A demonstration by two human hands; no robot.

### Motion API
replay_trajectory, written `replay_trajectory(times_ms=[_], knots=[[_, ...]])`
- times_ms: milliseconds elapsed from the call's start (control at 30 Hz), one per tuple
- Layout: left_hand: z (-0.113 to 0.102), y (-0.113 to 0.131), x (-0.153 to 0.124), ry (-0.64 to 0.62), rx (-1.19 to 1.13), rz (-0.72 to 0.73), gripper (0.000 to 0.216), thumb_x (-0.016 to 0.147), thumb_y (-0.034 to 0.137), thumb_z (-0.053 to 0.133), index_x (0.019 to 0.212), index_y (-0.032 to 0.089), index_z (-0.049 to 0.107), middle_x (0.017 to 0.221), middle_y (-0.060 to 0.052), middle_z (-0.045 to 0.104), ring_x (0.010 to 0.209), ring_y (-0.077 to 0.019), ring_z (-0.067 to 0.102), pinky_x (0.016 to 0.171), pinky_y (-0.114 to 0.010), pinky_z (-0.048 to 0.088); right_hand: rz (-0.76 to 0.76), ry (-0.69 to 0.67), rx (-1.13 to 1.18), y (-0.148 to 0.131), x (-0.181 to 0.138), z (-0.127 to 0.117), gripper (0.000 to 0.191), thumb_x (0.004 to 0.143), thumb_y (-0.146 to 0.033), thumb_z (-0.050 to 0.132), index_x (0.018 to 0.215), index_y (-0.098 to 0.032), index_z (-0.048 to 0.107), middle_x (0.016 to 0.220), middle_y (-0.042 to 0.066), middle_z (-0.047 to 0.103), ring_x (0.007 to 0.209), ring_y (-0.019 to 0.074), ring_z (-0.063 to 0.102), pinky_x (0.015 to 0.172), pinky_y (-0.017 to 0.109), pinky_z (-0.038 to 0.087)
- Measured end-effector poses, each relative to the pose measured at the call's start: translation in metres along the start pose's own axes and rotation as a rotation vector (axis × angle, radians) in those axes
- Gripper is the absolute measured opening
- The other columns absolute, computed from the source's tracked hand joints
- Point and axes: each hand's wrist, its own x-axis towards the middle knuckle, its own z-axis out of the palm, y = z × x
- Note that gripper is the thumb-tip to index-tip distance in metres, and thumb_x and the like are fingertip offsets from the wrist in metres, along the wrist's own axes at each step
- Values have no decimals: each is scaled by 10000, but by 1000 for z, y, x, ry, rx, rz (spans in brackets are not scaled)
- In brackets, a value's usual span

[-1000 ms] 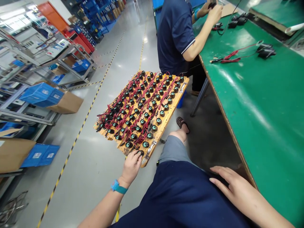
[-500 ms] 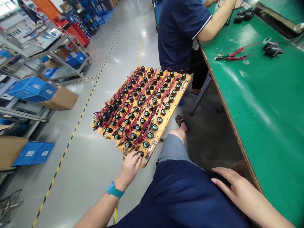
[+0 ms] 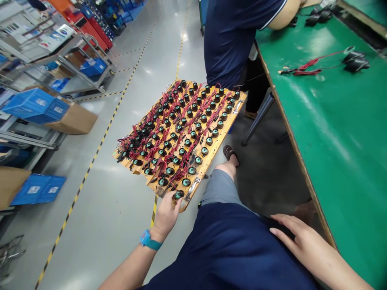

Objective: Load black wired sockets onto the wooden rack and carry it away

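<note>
At the far left of the head view, blue crates (image 3: 32,105) sit on a metal rack (image 3: 60,60), with a cardboard box (image 3: 74,119) beside them on the floor. A yellow-and-black floor line (image 3: 99,147) runs diagonally past the rack.

Centre left, the left hand (image 3: 166,215) reaches to the near corner of a wooden board (image 3: 211,155). The fingers curl around one small black fan (image 3: 179,194) at that corner, pinching it; the exact contact of the fingertips is partly hidden by the hand itself. A teal wristband (image 3: 148,240) sits on the wrist. The wooden board stands low, between the person and a co-worker, and carries rows of identical fans with red and black leads (image 3: 169,137) lying across them.

Beyond the wooden board, the co-worker in a dark blue shirt (image 3: 232,40) sits at the green surface (image 3: 347,133), blocking the far edge of the board from view.

At the right, the right hand (image 3: 299,241) rests flat on the person's lap, fingers spread and holding nothing, just beside the edge of the green surface. A loose fan with red leads (image 3: 355,63) lies farther back on that surface.
</note>
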Motion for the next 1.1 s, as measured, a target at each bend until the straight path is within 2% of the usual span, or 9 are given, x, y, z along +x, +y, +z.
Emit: replay_trajectory(times_ms=[133, 267, 467, 567, 633, 867, 967, 1033, 1100], knots=[[3, 2, -4, 56, -37, -100, 445, 896, 354, 730, 1273, 192, 557, 1102, -122, 719, 965, -247, 728, 889, -392, 610, 17, -14, 2, 1, 0, 0, 507, 968, -625, 525, 1256, -237, 676, 1257, 93, 712, 1170, 296, 679, 1036, 486, 588], [8, 6, -2, 90, -181, -286, 580, 848, 404, 771, 1310, 190, 494, 1191, -140, 718, 1021, -243, 725, 882, -409, 621, 34, -21, 11, 2, 2, 2, 523, 962, -644, 520, 1246, -234, 679, 1246, 95, 716, 1165, 301, 679, 1041, 508, 581], [7, 5, 7, 99, -314, -425, 412, 805, 415, 791, 1112, 187, 638, 1103, -114, 747, 1029, -251, 718, 1000, -458, 559, 40, -20, 17, 1, 2, 3, 516, 970, -633, 518, 1257, -232, 669, 1250, 98, 711, 1173, 301, 672, 1048, 511, 573], [0, 0, 10, 99, -459, -576, 459, 778, 458, 806, 1097, 178, 631, 1031, -105, 763, 941, -231, 728, 931, -420, 584, 42, -18, 27, -1, 2, 4, 515, 981, -624, 509, 1276, -227, 653, 1261, 104, 701, 1183, 298, 660, 1069, 523, 552], [-5, -5, 12, 80, -502, -616, 473, 808, 486, 770, 1114, 168, 602, 1022, -117, 770, 913, -221, 739, 884, -397, 599, 42, -18, 33, -5, 2, 4, 514, 988, -617, 503, 1284, -222, 647, 1268, 110, 694, 1188, 297, 653, 1076, 525, 543], [-7, -10, 12, 65, -448, -589, 487, 823, 488, 760, 1145, 159, 601, 1036, -119, 758, 913, -214, 720, 898, -394, 571, 29, -1, 26, -13, 4, 1, 503, 1004, -596, 473, 1269, -212, 662, 1243, 109, 703, 1165, 296, 659, 1038, 513, 565], [-4, -7, 10, 98, -257, -376, 421, 800, 431, 804, 1111, 182, 670, 1027, -88, 724, 918, -220, 673, 922, -411, 541, 14, 5, 20, -10, 2, 3, 496, 1001, -599, 479, 1274, -225, 660, 1239, 97, 709, 1157, 291, 669, 1033, 501, 573], [-1, -5, 10, 96, -116, -168, 328, 841, 375, 777, 1100, 195, 689, 1037, -84, 703, 973, -238, 658, 936, -425, 535, 1, 12, 13, -4, 0, 6, 495, 995, -606, 490, 1275, -235, 657, 1236, 90, 714, 1148, 287, 678, 1028, 494, 582], [3, -2, 10, 98, -53, -42, 279, 881, 326, 744, 1118, 201, 670, 1057, -88, 692, 1026, -249, 652, 946, -435, 538, -9, 21, 2, 2, 0, 9, 497, 983, -617, 508, 1267, -238, 659, 1235, 85, 718, 1146, 288, 684, 1017, 491, 593]])
